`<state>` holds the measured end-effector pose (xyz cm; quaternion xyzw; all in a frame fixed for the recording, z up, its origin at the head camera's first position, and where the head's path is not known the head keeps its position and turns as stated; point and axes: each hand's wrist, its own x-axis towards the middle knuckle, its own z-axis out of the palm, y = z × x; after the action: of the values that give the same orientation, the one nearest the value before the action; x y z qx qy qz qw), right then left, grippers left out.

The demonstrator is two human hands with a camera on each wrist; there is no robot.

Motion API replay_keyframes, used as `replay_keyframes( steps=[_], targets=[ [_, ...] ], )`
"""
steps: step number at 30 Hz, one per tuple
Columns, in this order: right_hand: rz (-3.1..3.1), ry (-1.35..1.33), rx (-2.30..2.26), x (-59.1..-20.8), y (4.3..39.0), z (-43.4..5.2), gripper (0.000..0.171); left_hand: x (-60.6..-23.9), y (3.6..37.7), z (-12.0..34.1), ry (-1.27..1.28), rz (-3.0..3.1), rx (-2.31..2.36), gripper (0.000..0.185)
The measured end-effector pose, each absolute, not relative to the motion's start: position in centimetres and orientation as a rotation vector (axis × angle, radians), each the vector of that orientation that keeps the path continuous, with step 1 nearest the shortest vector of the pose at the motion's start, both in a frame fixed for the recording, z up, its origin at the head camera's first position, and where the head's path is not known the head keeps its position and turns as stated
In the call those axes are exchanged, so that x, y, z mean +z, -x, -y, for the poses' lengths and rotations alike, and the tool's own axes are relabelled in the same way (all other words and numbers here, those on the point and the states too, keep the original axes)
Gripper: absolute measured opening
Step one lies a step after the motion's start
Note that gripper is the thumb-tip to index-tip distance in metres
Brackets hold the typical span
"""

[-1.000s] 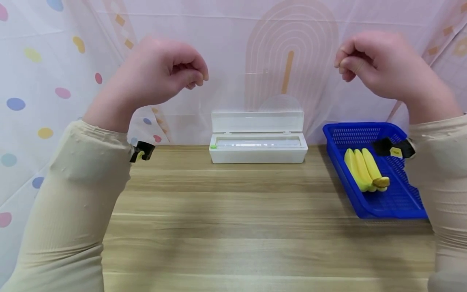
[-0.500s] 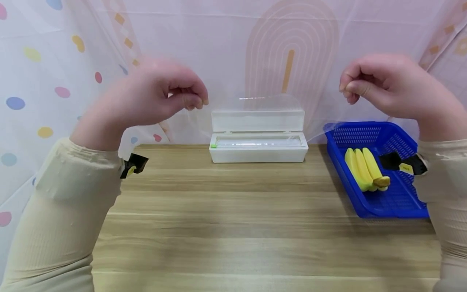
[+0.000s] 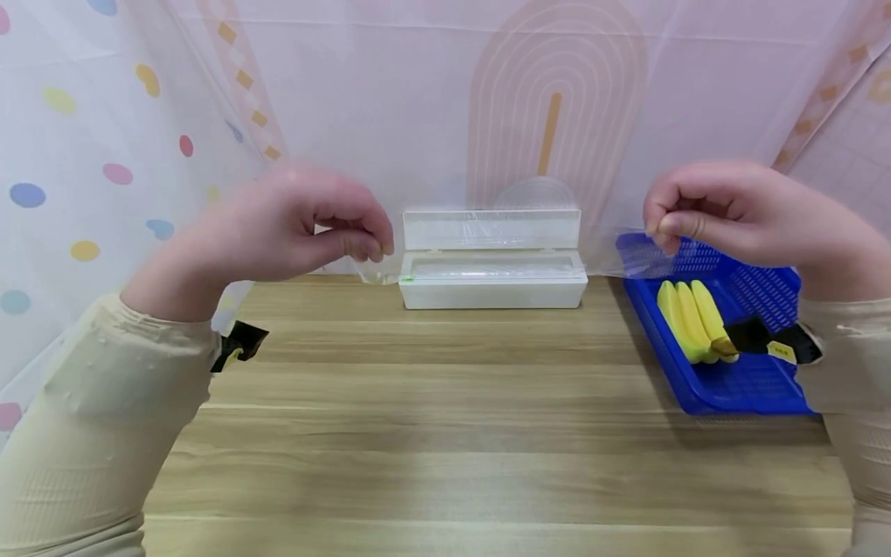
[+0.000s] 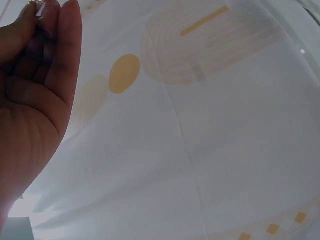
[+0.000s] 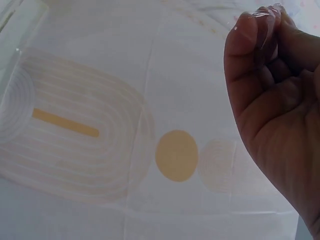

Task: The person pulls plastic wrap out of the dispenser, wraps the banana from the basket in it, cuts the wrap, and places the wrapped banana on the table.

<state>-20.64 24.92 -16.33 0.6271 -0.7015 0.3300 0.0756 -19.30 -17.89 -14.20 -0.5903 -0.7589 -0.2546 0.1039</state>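
Note:
A sheet of clear cling film (image 3: 501,232) stretches from the open white dispenser box (image 3: 493,288) at the back of the wooden table. My left hand (image 3: 372,249) pinches its left corner between thumb and fingertips, just left of the box. My right hand (image 3: 661,226) pinches the right corner above the blue basket (image 3: 738,387). In the left wrist view the left hand's fingertips (image 4: 47,10) hold a shiny bit of film. In the right wrist view the film (image 5: 265,15) wraps over the right hand's fingertips. Both hands hover a little above the table.
The blue basket at the right holds a bunch of yellow toy bananas (image 3: 696,321). A patterned cloth backdrop (image 3: 543,100) hangs behind and to both sides. Bare wooden tabletop (image 3: 445,433) lies in front of the box.
Both hands have come down from high in front of the backdrop to about the level of the box's lid, keeping their pinch on the film, which now lies lower over the box.

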Motion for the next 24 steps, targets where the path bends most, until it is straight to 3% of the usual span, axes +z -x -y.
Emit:
replay_keyframes(
  steps=[9, 17, 24],
  targets=[
    [2.226, -2.003, 1.244, -17.7, 20.3, -25.4, 0.011, -16.0, 19.3, 17.9, 1.945, 2.297, -1.103, 0.029],
    [2.325, -2.070, 1.526, -19.3, 20.5, -25.0, 0.024, -17.5, 19.5, 18.4, 2.006, 2.404, -1.353, 0.022],
    [2.330, -2.198, 1.648, -20.7, 20.8, -24.7, 0.025, -18.8, 19.7, 18.4, 2.033, 2.485, -1.440, 0.018]
  ],
)
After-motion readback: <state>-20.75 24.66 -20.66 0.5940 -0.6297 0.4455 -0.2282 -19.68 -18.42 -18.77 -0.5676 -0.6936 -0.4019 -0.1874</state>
